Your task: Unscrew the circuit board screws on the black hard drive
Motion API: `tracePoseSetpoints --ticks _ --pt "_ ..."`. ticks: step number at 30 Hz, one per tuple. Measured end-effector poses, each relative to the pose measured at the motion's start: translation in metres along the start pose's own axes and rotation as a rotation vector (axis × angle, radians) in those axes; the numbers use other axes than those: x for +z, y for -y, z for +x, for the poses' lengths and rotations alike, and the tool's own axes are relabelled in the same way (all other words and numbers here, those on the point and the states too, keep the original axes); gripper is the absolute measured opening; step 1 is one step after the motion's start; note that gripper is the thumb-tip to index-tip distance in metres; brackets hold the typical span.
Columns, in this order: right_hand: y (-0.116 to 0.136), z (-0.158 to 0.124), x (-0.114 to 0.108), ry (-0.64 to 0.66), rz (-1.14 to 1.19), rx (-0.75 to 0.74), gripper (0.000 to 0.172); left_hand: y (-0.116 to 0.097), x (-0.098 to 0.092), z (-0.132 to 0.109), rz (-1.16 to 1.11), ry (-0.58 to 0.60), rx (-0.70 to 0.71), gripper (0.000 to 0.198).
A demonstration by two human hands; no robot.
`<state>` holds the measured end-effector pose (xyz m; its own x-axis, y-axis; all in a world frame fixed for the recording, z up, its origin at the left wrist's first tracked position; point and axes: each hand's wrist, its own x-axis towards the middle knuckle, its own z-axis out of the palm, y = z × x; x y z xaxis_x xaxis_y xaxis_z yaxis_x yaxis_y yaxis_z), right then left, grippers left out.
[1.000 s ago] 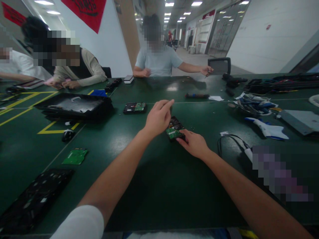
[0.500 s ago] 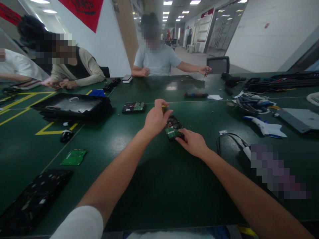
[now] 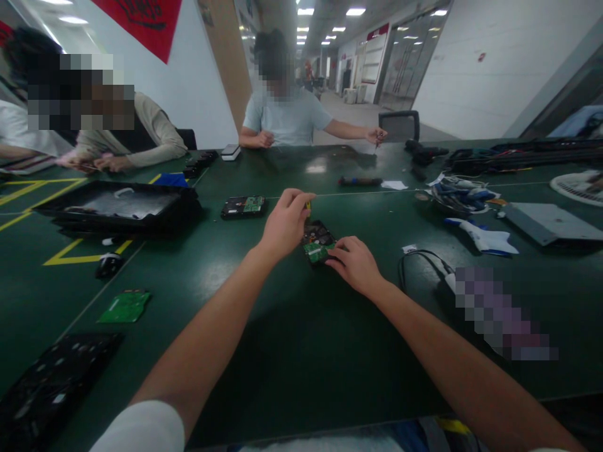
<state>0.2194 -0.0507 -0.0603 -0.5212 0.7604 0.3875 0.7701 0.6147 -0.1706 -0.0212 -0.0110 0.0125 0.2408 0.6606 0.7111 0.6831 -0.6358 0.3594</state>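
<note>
On the green tabletop lies a black hard drive [image 3: 321,231] with a green circuit board [image 3: 316,252] across its near end. My left hand [image 3: 284,223] is closed around an upright yellow-handled screwdriver [image 3: 308,207] at the drive's far left side; its tip is hidden behind my fingers. My right hand [image 3: 355,263] grips the near right edge of the drive, thumb in front and fingers on the board's side.
Another hard drive [image 3: 244,206] lies further left, near black trays [image 3: 117,204]. At left are a loose green board [image 3: 125,306], a mouse [image 3: 109,265] and a black panel [image 3: 56,383]. Gloves [image 3: 483,236], a cable [image 3: 426,252] and a grey box [image 3: 553,223] lie right. Co-workers sit opposite.
The whole view has shifted slightly, so things appear further left. My left fingers have changed position on the screwdriver, and my right hand still grips the drive's edge.
</note>
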Motion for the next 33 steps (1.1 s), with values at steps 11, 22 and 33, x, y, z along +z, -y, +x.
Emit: tracePoseSetpoints --ticks 11,22,33 --pt "0.002 0.001 0.001 0.029 0.088 -0.050 0.018 0.000 0.003 -0.003 -0.135 0.082 0.084 0.044" --pt "0.001 0.007 -0.004 0.066 0.054 -0.087 0.028 0.000 0.006 -0.005 -0.189 -0.003 0.075 0.031" --pt "0.012 0.004 -0.009 0.069 -0.020 -0.067 0.024 -0.001 0.005 -0.002 -0.406 -0.085 -0.035 0.018"
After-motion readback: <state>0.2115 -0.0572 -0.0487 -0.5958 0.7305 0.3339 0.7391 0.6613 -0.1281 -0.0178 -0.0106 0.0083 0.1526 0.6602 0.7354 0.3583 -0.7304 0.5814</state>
